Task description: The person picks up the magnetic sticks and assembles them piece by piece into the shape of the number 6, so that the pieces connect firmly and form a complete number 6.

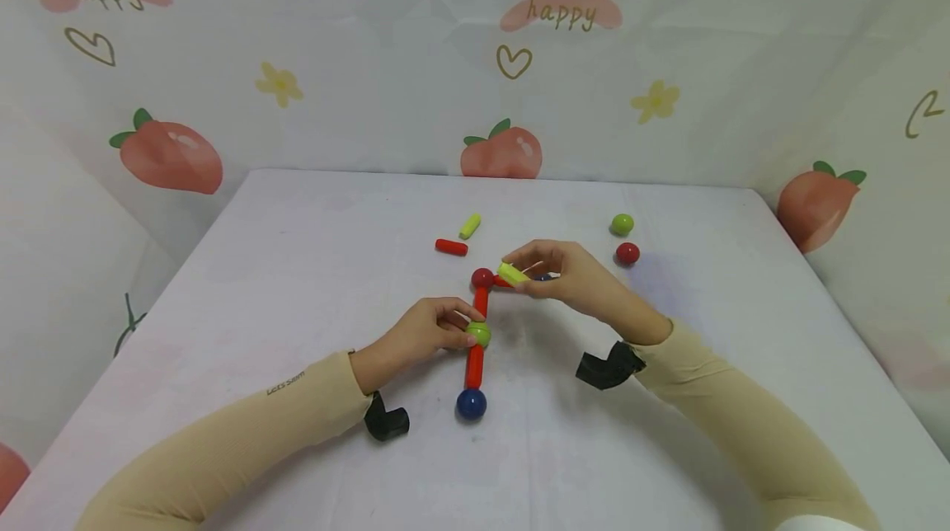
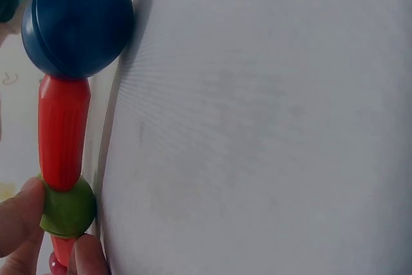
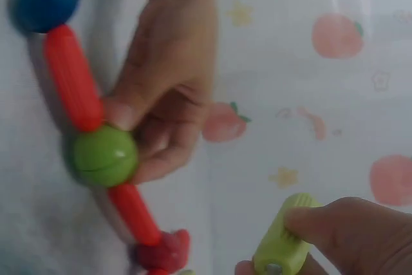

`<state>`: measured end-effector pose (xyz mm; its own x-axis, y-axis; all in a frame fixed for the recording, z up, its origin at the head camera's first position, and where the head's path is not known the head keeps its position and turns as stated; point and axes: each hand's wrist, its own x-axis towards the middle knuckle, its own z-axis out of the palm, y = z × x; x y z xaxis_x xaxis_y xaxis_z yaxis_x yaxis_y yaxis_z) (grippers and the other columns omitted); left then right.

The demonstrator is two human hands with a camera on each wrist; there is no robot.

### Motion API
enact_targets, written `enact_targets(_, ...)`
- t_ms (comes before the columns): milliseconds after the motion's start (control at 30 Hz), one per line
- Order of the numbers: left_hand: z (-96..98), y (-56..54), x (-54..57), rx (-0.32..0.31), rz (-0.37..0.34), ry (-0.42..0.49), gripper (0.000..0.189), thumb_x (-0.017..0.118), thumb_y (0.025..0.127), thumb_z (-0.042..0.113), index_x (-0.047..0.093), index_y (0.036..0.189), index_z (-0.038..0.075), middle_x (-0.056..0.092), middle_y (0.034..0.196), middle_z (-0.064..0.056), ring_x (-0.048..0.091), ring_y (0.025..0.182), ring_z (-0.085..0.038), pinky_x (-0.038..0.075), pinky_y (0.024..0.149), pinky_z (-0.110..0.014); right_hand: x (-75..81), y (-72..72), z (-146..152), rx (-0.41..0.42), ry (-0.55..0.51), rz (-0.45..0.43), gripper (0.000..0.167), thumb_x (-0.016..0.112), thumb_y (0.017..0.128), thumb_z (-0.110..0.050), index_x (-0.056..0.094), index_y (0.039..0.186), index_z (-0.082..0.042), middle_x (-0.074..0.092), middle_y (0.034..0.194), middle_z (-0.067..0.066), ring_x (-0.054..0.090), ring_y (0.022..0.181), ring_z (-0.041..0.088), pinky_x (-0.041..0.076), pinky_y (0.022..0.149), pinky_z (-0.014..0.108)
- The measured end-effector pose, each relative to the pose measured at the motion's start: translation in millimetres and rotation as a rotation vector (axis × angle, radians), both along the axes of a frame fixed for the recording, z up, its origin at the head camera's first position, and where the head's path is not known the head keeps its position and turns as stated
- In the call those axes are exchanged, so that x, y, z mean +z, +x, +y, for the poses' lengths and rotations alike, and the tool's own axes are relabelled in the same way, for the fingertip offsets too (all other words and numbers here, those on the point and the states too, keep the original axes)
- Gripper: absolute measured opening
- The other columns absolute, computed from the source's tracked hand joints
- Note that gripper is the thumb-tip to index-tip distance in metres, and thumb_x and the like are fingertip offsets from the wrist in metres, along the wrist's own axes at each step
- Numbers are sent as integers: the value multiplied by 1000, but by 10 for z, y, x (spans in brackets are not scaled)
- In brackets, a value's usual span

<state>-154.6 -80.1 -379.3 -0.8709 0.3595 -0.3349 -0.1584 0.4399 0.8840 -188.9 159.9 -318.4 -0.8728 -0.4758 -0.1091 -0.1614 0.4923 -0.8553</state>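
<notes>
My left hand (image 1: 426,329) pinches a green ball (image 1: 481,336) between thumb and fingers. The ball sits midway in a chain: a red rod (image 1: 474,368) joins it to a near blue ball (image 1: 471,405), and another red rod (image 1: 481,303) to a red ball (image 1: 482,278). From that red ball a third rod runs right, toward a blue ball (image 1: 545,277) mostly hidden behind my right hand (image 1: 571,279). That hand pinches a yellow-green rod (image 3: 281,239), held close to the red corner; a metallic tip (image 3: 274,268) shows at its end.
Behind the chain lie a loose yellow-green rod (image 1: 470,226) and a loose red rod (image 1: 451,247). A green ball (image 1: 622,224) and a red ball (image 1: 627,254) rest at the back right. The white table (image 1: 334,226) meets a printed cloth backdrop (image 1: 386,102).
</notes>
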Motion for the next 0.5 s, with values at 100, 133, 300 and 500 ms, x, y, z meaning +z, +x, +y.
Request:
enact_targets(100, 1, 2, -2, -3, 2, 4, 26, 71, 86, 4, 69, 112, 8, 67, 101, -9, 61, 85, -16, 55, 77, -28, -89, 73, 1, 2, 18, 5, 32, 70, 87, -9, 67, 118, -13, 67, 114, 6, 64, 101, 23, 55, 84, 35)
enact_targets(133, 2, 2, -4, -2, 3, 3, 26, 71, 86, 4, 69, 112, 8, 67, 101, -8, 61, 85, -16, 55, 77, -27, -123, 91, 2, 4, 28, 11, 31, 71, 87, -9, 67, 118, -12, 68, 113, 6, 64, 100, 23, 55, 84, 35)
enact_targets(300, 7, 4, -3, 3, 7, -6, 26, 72, 85, 5, 69, 110, 9, 67, 100, -8, 62, 84, -16, 55, 76, -27, -296, 144, 6, 26, 66, 29, 30, 71, 86, -5, 68, 116, -11, 69, 110, 7, 65, 101, 22, 55, 88, 37)
enact_targets(500, 12, 6, 0, 8, 9, -12, 26, 72, 85, 6, 70, 110, 9, 67, 100, -8, 61, 84, -16, 55, 75, -26, -452, 192, 13, 83, 71, 22, 30, 70, 85, 0, 68, 115, -6, 70, 109, 8, 65, 100, 21, 55, 88, 34)
